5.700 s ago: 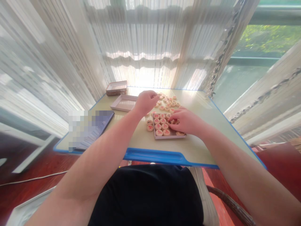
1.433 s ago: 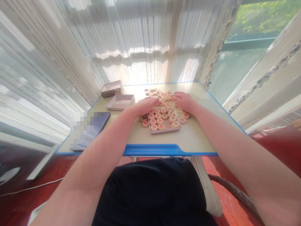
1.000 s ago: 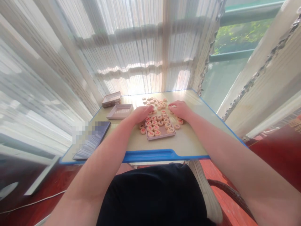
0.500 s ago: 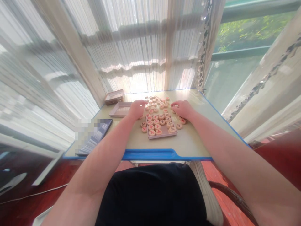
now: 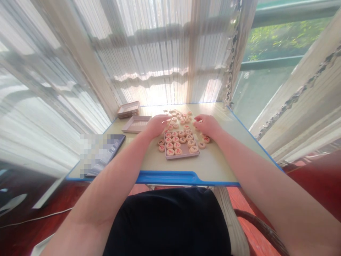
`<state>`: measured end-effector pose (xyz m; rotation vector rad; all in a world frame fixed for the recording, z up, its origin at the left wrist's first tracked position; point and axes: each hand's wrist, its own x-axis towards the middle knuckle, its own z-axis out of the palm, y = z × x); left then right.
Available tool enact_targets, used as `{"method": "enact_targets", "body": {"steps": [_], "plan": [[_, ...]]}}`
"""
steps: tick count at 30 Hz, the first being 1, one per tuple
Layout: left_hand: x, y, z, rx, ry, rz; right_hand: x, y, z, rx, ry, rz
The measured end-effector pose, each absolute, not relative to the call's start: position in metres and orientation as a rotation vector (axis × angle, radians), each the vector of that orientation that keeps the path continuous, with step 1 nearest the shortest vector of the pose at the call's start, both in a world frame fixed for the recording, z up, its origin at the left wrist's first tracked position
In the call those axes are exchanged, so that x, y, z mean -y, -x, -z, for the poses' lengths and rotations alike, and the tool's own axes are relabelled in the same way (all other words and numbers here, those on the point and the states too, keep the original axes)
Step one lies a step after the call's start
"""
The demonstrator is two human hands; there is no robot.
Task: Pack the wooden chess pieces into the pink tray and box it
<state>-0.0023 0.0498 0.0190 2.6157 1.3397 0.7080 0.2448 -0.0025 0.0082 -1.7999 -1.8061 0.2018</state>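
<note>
A shallow square box on the table holds rows of round wooden Chinese chess pieces with red or black characters; a gap shows in its front row. Behind it lies a loose group of chess pieces. My left hand is over the left side of this group, fingers stretched out and partly covering some pieces. At the group's right side, my right hand has its fingers bent and apart beside a few pieces. Nothing is visibly held in either hand. More loose pieces lie just left and right of the box.
An open box lid lies left of the pieces, with stacked boxes behind it. A dark phone-like device, partly blurred out, rests at the table's left. The table has a blue edge; sheer curtains hang behind.
My left hand has shifted slightly right, further over the loose pieces. My right hand has drawn its fingers in a little. The view has tilted slightly; the boxed pieces look unchanged.
</note>
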Motion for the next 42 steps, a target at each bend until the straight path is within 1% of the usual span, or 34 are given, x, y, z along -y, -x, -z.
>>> {"method": "enact_targets", "body": {"steps": [2,5,17,24,33,42], "plan": [[-0.0506,0.0014,-0.0182,-1.262,-2.644,-0.637,0.0023,-0.2454,-0.008,1.795,1.812,-0.2],[-0.0519,0.0001,-0.0165,-1.304,-2.661,-0.529,0.0028,-0.2451,-0.0087,1.809,1.847,-0.182],[-0.045,0.0009,-0.0229,-1.585,-2.676,-0.539,0.0027,-0.246,-0.01,1.84,1.867,-0.149],[-0.0458,-0.0006,-0.0208,-1.536,-2.53,-0.707,0.0011,-0.2476,-0.0088,1.83,1.874,-0.155],[-0.0473,0.0032,-0.0208,-1.542,-2.694,-0.596,0.0023,-0.2463,-0.0097,1.797,1.879,-0.18],[-0.0471,0.0024,-0.0206,-1.572,-2.722,-0.533,0.0048,-0.2446,-0.0142,1.674,1.855,-0.34]]}}
